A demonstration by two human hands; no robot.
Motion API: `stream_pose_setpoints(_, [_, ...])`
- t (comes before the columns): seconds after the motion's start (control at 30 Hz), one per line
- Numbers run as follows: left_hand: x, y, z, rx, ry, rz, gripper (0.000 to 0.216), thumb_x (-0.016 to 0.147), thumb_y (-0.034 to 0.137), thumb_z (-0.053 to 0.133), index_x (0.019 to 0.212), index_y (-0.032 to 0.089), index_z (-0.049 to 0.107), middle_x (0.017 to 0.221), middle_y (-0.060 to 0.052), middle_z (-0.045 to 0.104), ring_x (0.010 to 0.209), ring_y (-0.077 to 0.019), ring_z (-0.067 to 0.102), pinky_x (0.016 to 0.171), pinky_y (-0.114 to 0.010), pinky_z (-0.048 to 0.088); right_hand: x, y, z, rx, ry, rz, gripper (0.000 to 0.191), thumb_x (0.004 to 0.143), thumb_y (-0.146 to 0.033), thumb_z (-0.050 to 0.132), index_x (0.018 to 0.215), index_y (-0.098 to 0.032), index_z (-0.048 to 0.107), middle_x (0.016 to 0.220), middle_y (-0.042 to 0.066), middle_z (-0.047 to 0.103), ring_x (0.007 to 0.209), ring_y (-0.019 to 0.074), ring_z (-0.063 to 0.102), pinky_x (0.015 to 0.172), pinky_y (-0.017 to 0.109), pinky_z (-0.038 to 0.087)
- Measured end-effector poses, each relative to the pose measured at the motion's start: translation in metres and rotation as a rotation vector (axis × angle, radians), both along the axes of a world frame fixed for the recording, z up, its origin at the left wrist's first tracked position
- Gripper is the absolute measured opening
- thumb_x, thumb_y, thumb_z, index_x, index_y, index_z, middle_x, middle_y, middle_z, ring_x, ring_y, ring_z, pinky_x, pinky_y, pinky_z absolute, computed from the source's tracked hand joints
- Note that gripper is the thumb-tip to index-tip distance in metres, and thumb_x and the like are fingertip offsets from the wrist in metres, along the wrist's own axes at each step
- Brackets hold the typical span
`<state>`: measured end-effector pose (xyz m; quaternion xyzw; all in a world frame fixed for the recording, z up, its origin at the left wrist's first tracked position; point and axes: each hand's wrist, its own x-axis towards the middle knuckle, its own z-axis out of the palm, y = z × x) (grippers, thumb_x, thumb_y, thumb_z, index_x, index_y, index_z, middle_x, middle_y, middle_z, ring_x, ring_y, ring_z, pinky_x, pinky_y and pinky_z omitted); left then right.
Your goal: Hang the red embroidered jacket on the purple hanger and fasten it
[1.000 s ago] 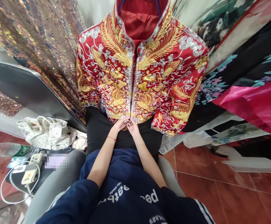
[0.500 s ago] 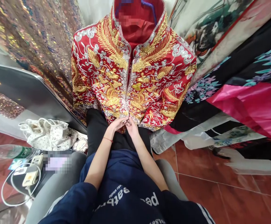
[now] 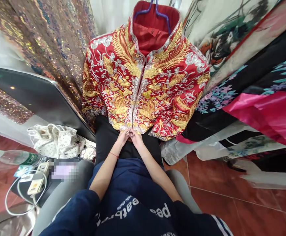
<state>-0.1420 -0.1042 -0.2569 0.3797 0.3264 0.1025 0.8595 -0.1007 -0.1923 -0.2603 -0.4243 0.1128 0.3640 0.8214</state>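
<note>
A red jacket [image 3: 162,78] with gold and silver embroidery and a stand-up collar hangs in front of me on a purple hanger [image 3: 143,11]. Its two front edges meet closely down the middle, and a small red label marked S shows inside the neck. At the bottom of this front line, my left hand [image 3: 123,136] and my right hand [image 3: 136,137] sit side by side, fingers pinched on the jacket's lower front edge. The fingertips nearly touch each other. What exactly lies between them, fabric or a fastener, is too small to make out.
Sequined cloth [image 3: 59,42] and a dark glossy panel [image 3: 34,95] stand at the left. Below them are a white dotted bag [image 3: 56,142], a plastic bottle [image 3: 17,157] and a power strip [image 3: 37,183] with a white cable. Black floral and pink garments [image 3: 268,111] hang at the right.
The view has shifted, bringing the whole collar and hanger into sight. The jacket's front now hangs straighter, its edges closer together. Both hands stay pinched at the hem, slightly nearer to me.
</note>
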Motion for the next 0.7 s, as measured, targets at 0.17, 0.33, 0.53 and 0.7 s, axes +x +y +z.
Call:
stream_pose_setpoints(0.17, [-0.003, -0.004, 0.000, 0.054, -0.024, 0.167, 0.022, 0.078, 0.027, 0.082, 0.081, 0.011, 0.067, 0.074, -0.002, 0.067, 0.063, -0.0095, 0.061, 0.062, -0.023, 0.051, -0.008, 0.007, -0.005, -0.007, 0.036, 0.013, 0.032, 0.096, -0.036, 0.063, 0.121, -0.016, 0.062, 0.117, 0.007, 0.066, 0.097, 0.0180, 0.067, 0.082, 0.037, 0.059])
stream_pose_setpoints(0.33, [-0.005, -0.009, -0.002, 0.101, -0.019, 0.283, 0.027, 0.064, 0.024, 0.090, 0.077, 0.012, 0.069, 0.069, -0.002, 0.070, 0.061, -0.0110, 0.063, 0.062, -0.024, 0.051, -0.010, 0.009, -0.007, -0.050, 0.079, -0.013, 0.034, 0.096, -0.036, 0.063, 0.124, -0.016, 0.061, 0.122, 0.008, 0.064, 0.102, 0.0198, 0.066, 0.086, 0.040, 0.059])
stream_pose_setpoints(0.53, [-0.004, -0.012, -0.003, 0.142, -0.002, 0.303, 0.029, 0.064, 0.022, 0.090, 0.082, 0.012, 0.070, 0.075, -0.004, 0.073, 0.066, -0.0122, 0.066, 0.068, -0.025, 0.053, -0.009, 0.008, -0.005, -0.097, 0.108, -0.041, 0.036, 0.096, -0.037, 0.063, 0.126, -0.017, 0.060, 0.125, 0.009, 0.063, 0.106, 0.0211, 0.065, 0.089, 0.042, 0.058])
stream_pose_setpoints(0.7, [-0.005, -0.016, 0.002, 0.193, -0.001, 0.253, 0.034, 0.061, 0.026, 0.092, 0.084, 0.012, 0.071, 0.075, -0.004, 0.073, 0.066, -0.0123, 0.066, 0.065, -0.023, 0.051, -0.007, 0.008, -0.002, -0.135, 0.096, -0.049, 0.036, 0.097, -0.038, 0.062, 0.126, -0.018, 0.060, 0.126, 0.009, 0.063, 0.106, 0.0210, 0.065, 0.090, 0.042, 0.058])
